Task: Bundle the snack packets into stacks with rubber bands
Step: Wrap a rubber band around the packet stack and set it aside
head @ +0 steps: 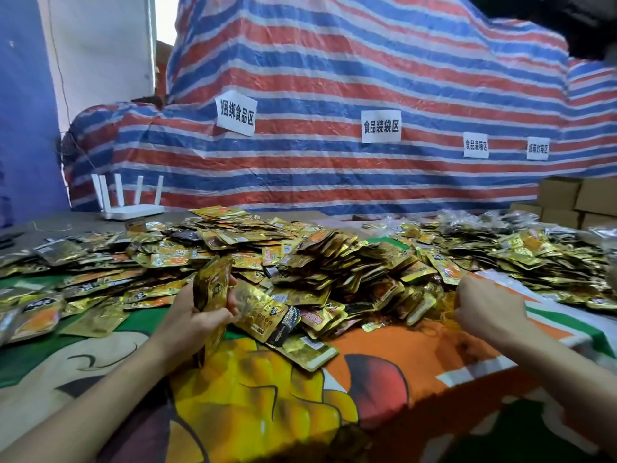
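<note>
Head view: the left hand (197, 320) curls its fingers round an upright stack of gold foil snack packets (213, 289). The right hand (484, 309) curls its fingers beside the loose packet heap (334, 262); whether they hold anything is hidden.

Just one wide head cam, close in, facing forward and down over the heap of gold foil snack packets (334, 262).

Soft, even indoor light, somewhat dim. A bright opening (164, 21) left of the striped tarp (334, 78) blows out white. Packets (317, 262) below the tarp glint. Its stripes bow toward the edges; well below it, the picture blurs.
</note>
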`<state>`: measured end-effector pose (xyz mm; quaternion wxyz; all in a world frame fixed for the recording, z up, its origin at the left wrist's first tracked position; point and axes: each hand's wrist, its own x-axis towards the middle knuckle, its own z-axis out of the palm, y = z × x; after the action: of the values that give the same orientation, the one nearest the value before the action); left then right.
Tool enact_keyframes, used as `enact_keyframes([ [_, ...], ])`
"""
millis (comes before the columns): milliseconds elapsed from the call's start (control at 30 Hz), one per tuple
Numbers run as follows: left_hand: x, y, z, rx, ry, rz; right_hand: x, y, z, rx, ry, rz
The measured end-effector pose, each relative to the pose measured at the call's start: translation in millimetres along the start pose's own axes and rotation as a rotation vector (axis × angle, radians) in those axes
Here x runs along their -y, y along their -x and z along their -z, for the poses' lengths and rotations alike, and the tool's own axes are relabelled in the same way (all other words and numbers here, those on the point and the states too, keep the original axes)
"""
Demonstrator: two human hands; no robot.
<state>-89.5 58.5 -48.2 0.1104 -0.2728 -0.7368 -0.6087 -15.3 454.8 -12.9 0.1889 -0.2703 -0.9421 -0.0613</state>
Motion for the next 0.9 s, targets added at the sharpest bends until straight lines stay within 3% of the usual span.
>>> enact_keyframes([
  [167,1.3,-1.3,0.8,0.005,0.020,0.023,20.7,5.7,19.2,-0.190,-0.150,0.107],
  [300,2.3,-1.6,2.2,-0.025,0.050,0.047,67.9,22.2,35.9,-0.247,-0.289,0.249],
  [600,14.7,-7.7,13.5,-0.149,0.315,0.194,208.2,56.0,66.2,-0.132,-0.771,0.645],
  [733,14.2,-10.2,18.0,-0.257,0.457,0.342,259.1,49.6,59.1,0.020,-1.111,0.618],
  [900,14.7,-13.3,27.8,-0.346,0.584,0.447,288.4,59.0,18.2,0.096,-1.435,0.434],
])
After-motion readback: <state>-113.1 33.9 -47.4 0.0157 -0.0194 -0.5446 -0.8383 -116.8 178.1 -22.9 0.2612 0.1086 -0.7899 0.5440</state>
